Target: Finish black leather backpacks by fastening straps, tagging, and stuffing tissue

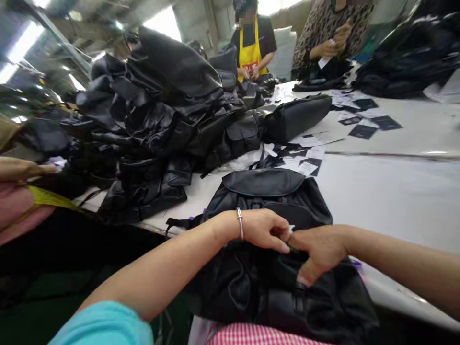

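Observation:
A black leather backpack (273, 196) lies on the white table (388, 201) right in front of me, its lower part hanging over the near edge. My left hand (264, 230), with a metal bangle on the wrist, rests on the bag's middle with fingers pinched together. My right hand (318, 251) meets it from the right, fingers curled and pinching too. Between the two hands a tiny white bit (291, 229) shows; I cannot make out what it is.
A tall heap of black bags (161, 110) fills the table's left. One black bag (296, 117) lies flat farther back, with white and dark cards (305, 160) scattered nearby. Two people (253, 45) work at the far end. Another person's hand (17, 191) enters at left.

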Available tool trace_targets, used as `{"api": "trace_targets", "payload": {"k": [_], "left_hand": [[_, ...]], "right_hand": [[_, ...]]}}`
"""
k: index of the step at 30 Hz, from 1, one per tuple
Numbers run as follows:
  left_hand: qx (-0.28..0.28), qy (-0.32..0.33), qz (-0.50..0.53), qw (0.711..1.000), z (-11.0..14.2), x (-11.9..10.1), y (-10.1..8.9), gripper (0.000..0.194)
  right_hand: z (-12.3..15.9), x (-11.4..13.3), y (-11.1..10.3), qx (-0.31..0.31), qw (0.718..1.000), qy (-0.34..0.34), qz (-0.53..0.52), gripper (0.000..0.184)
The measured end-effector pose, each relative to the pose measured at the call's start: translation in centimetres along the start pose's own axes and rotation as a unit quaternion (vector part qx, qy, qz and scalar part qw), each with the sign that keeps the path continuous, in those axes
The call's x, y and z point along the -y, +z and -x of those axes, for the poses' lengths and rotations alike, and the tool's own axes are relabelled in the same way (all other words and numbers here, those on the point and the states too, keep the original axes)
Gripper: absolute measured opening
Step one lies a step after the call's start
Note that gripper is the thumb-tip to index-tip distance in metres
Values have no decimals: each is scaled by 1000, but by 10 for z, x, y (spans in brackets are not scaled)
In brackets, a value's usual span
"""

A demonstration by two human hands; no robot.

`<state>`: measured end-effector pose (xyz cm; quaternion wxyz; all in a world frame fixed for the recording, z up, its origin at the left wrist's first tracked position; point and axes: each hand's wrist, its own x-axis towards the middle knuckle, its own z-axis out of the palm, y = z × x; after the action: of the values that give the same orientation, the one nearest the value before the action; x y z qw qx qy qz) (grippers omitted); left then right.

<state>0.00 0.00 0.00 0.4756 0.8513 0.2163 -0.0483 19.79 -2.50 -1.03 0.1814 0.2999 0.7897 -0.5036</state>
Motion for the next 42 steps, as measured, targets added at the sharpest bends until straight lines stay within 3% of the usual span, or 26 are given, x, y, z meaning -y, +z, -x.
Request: {"api": "trace_targets", "payload": {"k": [2, 4, 7, 9, 11, 14, 17, 21, 24, 28, 31, 35, 37, 42], "left_hand": [[-94, -32, -69, 993, 2, 6, -11, 19], [-133, -43, -121, 983, 1, 9, -15, 27], [-78, -23, -167, 983, -6, 8, -8, 44], [-36, -38, -200, 978, -13, 6, 0, 39], [-29, -64, -209, 975, -18, 6, 4, 27], [-100, -127, -147, 976, -23, 13, 2, 18], [-183, -201, -117, 955, -25, 20, 0, 19], [-231, -220, -120, 940, -24, 21, 7, 24], [-204, -182, -87, 958, -20, 19, 12, 28], [-136, -71, -31, 988, -19, 17, 4, 68], [-62, -69, -36, 995, -22, 13, -8, 92], [4, -75, -113, 991, -23, 12, -14, 102], [-4, -66, -151, 986, -22, 18, -13, 95], [-104, -70, -233, 964, -19, 31, -21, 35]], "right_hand": [[-1, 8, 4, 16, 1000, 0, -11, 66], [-1, 14, 7, 19, 1000, 3, -20, 54], [4, 20, 12, 0, 999, 12, -31, 35], [9, 21, 17, -30, 999, 23, -24, 29], [16, 20, 24, -68, 997, 20, -27, 24], [25, 18, 34, -140, 990, 10, -28, 19], [31, 17, 40, -205, 978, -29, 6, 15], [33, 19, 42, -222, 973, -63, 25, 10], [35, 20, 44, -277, 959, -46, 40, 11], [35, 19, 46, -378, 919, -39, 101, 32], [29, 21, 42, -344, 925, -52, 151, 46], [20, 26, 37, -293, 944, -22, 151, 57], [19, 28, 37, -286, 947, -20, 144, 53], [25, 28, 36, -251, 961, -35, 111, 59]]}}
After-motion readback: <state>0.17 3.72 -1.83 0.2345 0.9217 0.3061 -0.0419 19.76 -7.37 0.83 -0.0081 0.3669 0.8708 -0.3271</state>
